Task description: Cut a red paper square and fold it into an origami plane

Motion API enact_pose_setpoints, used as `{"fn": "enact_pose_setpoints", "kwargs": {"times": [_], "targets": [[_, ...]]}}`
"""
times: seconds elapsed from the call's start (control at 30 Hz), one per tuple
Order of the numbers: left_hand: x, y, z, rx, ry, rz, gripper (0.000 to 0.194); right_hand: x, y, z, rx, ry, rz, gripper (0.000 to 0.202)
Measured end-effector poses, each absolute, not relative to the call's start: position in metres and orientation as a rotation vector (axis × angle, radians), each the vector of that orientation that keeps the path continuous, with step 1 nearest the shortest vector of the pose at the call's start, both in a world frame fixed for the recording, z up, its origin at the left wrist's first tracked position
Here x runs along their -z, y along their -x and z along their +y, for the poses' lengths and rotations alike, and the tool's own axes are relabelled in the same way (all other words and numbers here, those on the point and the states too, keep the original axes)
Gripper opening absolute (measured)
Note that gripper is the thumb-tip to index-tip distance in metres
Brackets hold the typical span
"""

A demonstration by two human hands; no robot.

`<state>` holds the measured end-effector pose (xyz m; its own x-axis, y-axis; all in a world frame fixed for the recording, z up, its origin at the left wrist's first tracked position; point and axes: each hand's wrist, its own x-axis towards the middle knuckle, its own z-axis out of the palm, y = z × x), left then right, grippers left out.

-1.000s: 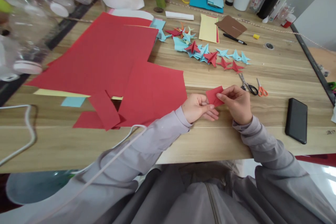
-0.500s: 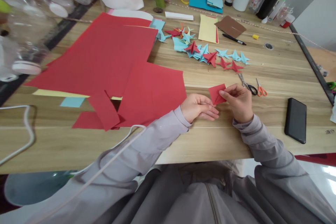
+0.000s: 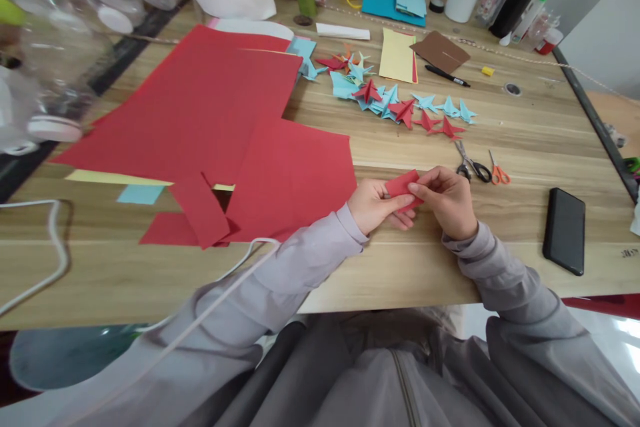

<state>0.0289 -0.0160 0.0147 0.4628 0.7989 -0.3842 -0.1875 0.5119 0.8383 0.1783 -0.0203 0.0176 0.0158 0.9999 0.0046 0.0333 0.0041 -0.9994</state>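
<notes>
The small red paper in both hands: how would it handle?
The small red paper is likely light: the left hand and right hand just pinch it. Its straight edge suggests some stiffness, but it may crease easily, like the folded red shapes beyond.

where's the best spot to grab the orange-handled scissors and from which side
Take the orange-handled scissors by the loops, probably from the near right: they lie with loops nearest the wearer and blades pointing away, and the black-handled scissors sit close on the left. The right hand is nearer, but it is holding red paper.
</notes>
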Motion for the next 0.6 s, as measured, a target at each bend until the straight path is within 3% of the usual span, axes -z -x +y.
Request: {"fn": "enact_pose_setpoints", "kwargs": {"times": [0.6], "targets": [[-0.0164, -0.0265, -0.0175, -0.711, -0.904, 0.843, 0.027, -0.0189, -0.1778, -0.0236, -1.364, 1.205, -1.288, 0.042]]}}
